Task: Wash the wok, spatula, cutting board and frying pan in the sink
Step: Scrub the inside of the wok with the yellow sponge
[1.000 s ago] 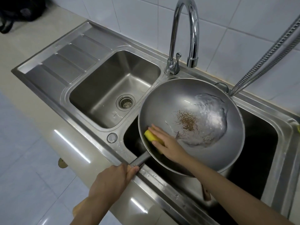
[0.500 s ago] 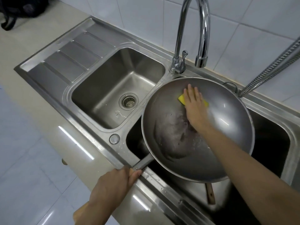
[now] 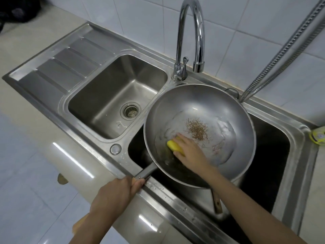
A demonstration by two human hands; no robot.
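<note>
You have the wok (image 3: 200,131) propped over the right basin (image 3: 274,155) of the sink (image 3: 58,88), its bowl tilted toward you so the soapy water pools low inside instead of spilling. Your left hand (image 3: 114,196) is wrapped tight around the handle (image 3: 146,172), that grip clamped where the handle crosses the sink's front rim; held there, the rim likely takes some of the weight and keeps the pan from turning as you scrub. Your right hand (image 3: 190,150) lies flat on the sponge (image 3: 175,147), fingers fairly straight, pressing it against the near-left inner wall rather than pinching it, which spreads pressure over the curve.

The wok is thin, smooth grey steel, round and deep, with a dull sheen and a film of suds across the bottom. A patch of brown residue (image 3: 197,129) sits just beside your fingers, rough and flecked against the slick metal; it looks not yet scrubbed off. The sponge is soft, yellow and rounded at the corners. Below the wok a wooden handle (image 3: 217,203) shows in the dark basin; what it belongs to is hidden. The left basin (image 3: 112,95) is brushed steel with a perforated strainer (image 3: 130,112). The chrome tap (image 3: 191,37) arches above, no water running.
</note>
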